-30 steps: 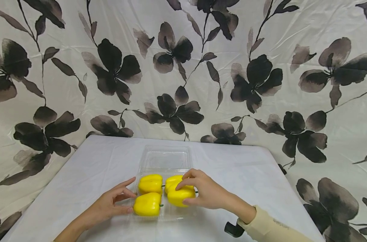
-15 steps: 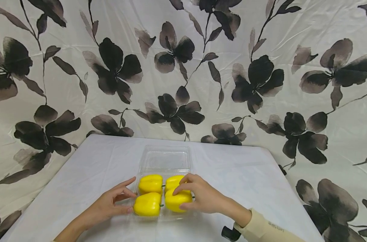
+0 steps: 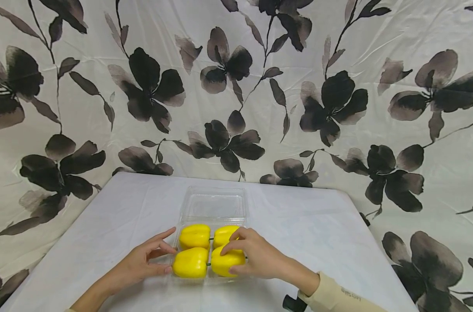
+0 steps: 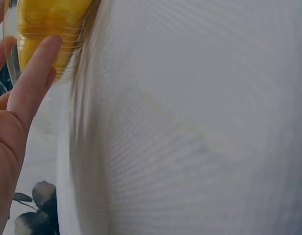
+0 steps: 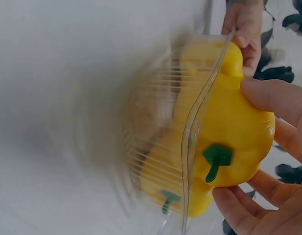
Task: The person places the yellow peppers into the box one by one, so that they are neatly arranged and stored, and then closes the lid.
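Observation:
Four-sided and clear, a hinged plastic container (image 3: 214, 219) holds yellow bell peppers with green stems in two rows. My right hand (image 3: 259, 255) grips the front right bell pepper (image 3: 225, 265) between thumb and fingers. In the right wrist view this bell pepper (image 5: 234, 120) sits within the container's rim (image 5: 186, 147), its stem toward the camera. At the container's left side, my left hand (image 3: 148, 258) has its fingers spread, fingertips against the clear wall beside the front left bell pepper (image 3: 190, 263). Behind are the back left bell pepper (image 3: 194, 236) and the back right bell pepper (image 3: 223, 234), partly hidden by my right hand.
The container's lid (image 3: 214, 203) lies folded back toward the far edge of the white-covered table (image 3: 142, 203). A floral cloth (image 3: 275, 112) hangs behind the table. Below my right sleeve (image 3: 337, 294) shows a black wrist device (image 3: 294, 303).
My right hand has moved left and slightly toward me, lowering the front right bell pepper into its place beside the front left one. My left hand has stayed put.

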The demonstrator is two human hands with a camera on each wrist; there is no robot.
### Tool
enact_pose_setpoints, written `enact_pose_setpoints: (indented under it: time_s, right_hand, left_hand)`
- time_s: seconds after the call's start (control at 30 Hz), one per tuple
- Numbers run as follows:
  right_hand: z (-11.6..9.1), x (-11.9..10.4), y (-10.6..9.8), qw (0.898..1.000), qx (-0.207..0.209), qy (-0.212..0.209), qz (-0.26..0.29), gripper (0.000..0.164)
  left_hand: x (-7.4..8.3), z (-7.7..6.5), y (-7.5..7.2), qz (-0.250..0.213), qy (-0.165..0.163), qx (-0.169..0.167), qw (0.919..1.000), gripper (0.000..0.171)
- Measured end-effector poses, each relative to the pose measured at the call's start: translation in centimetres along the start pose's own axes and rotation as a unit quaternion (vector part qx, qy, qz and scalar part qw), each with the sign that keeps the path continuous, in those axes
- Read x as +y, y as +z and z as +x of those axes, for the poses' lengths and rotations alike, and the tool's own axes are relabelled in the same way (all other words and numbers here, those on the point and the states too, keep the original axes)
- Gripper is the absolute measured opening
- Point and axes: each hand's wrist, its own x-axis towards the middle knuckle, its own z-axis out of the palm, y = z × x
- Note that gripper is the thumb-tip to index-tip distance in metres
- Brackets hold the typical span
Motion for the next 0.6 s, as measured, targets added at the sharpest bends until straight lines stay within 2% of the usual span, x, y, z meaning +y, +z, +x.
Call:
enact_pose_setpoints:
  time_s: [0.6]
  right_hand:
    - [0.1,-1.0,0.1,1.0,0.004,0.009,-0.03,0.033]
  left_hand:
    - [0.2,0.0,0.1,0.003,-0.013,0.0,0.9999,0.029]
